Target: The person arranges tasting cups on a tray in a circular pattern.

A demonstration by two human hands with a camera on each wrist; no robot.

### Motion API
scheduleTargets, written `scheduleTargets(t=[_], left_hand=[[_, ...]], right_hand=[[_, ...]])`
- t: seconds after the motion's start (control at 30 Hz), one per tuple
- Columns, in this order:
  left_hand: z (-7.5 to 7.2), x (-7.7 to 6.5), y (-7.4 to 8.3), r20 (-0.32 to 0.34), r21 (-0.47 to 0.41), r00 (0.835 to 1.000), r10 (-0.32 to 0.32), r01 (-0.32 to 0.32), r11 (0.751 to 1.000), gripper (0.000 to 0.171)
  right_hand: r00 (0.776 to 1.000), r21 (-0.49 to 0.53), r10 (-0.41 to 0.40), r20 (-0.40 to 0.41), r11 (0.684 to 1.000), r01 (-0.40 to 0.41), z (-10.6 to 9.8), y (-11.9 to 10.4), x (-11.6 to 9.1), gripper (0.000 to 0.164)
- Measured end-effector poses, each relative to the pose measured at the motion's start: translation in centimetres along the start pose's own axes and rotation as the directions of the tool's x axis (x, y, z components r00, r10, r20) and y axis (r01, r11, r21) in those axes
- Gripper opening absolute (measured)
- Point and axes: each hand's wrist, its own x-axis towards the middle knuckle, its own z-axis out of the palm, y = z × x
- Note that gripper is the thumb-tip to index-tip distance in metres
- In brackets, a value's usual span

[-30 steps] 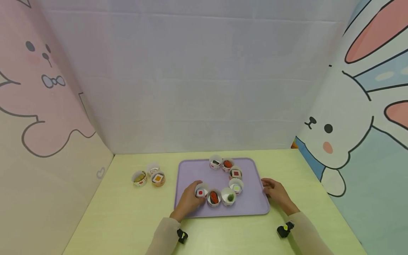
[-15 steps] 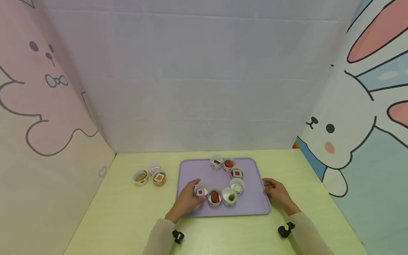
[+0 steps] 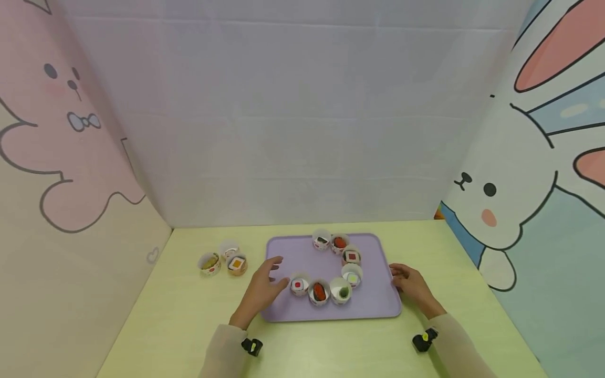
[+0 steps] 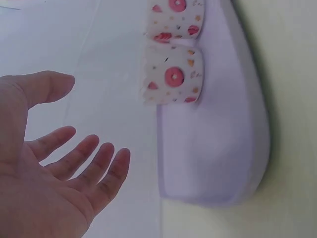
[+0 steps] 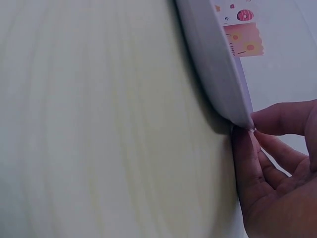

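Observation:
A lavender tray [image 3: 302,310] lies on the table, bearing several paper cups in a curved row. The cup with a red-and-white piece [image 3: 299,285] stands at the row's front left end; a cup with an orange-red piece [image 3: 319,293] is beside it. My left hand [image 3: 261,287] is over the tray's left side, fingers spread and holding nothing, apart from the end cup. In the left wrist view, a gap separates this hand [image 4: 64,183] from the patterned cup [image 4: 174,75]. At the tray's right edge, my right hand [image 5: 277,163] pinches the rim between thumb and fingers.
Left of the tray, three more cups stand grouped on the pale yellow table [image 3: 189,325]: one with a yellow-green piece [image 3: 209,264], one with an orange-and-white piece [image 3: 236,264], and a pale one [image 3: 229,248] behind. A white backdrop [image 3: 302,131] rises behind the table.
My left hand has let go of the cup with the red-and-white piece and moved left, its fingers spreading. The cup stays on the tray. My right hand keeps its place at the rim.

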Motion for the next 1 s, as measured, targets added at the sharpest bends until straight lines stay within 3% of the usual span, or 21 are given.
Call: scheduleTargets(t=[0.13,0.37,0.57,0.77,1.0], left_hand=[[-1.3,0.0,-0.3,-0.072,-0.005,0.997,0.025,-0.025,1.0,0.055],[-3.8,-0.1,-1.4,-0.181,-0.021,0.983,0.004,-0.008,1.0,0.05],[-6.6,-0.1,-2.0,-0.218,-0.051,0.976,-0.014,0.003,0.999,0.054],[-9.1,-0.3,-3.4,-0.283,0.011,0.959,0.019,-0.016,1.0,0.057],[-11.2,-0.5,-4.7,-0.315,0.034,0.946,-0.077,0.093,0.995,0.064]], right_hand=[[1.0,0.004,-0.001,0.001,1.0,0.001,0.0,0.2,0.1,0.047],[1.0,0.003,0.012,0.002,1.0,-0.012,0.2,0.2,-0.1,0.046],[1.0,-0.001,-0.014,-0.003,1.0,0.014,-0.2,-0.1,0.0,0.046],[1.0,0.004,-0.011,0.01,1.0,0.011,-0.3,0.1,0.3,0.047],[1.0,0.021,-0.002,0.003,1.0,0.002,0.0,0.3,0.2,0.047]])
